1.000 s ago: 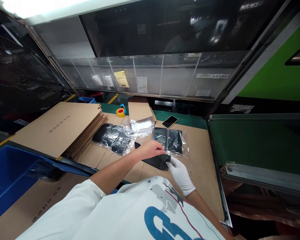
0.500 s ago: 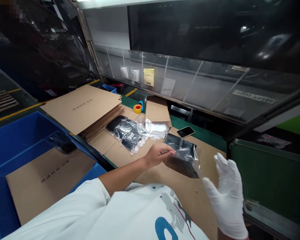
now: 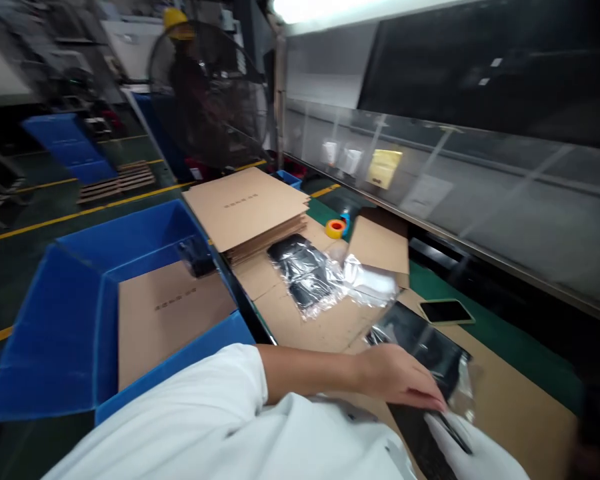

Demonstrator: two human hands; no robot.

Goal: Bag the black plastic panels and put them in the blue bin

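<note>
My bare left hand reaches across the cardboard-covered bench, its fingers pinched together at the edge of a black flat piece. Low at the right, my white-gloved right hand closes on the same piece, a dark edge showing between thumb and fingers. Motion blurs both hands, and the glove hides part of the piece. Just beyond them lies a black item in a clear plastic bag. Farther left, another bagged black item rests beside a clear bag with white contents.
A stack of cardboard sheets stands at the back left of the bench. Left of it, a blue bin contains a cardboard sheet. Yellow tape, a folded cardboard piece and a phone lie toward the back.
The view has swung left. My gloved right hand, open and apart before, has come in beside my left hand and closed on the black piece. My left hand has moved nearer to my body.
</note>
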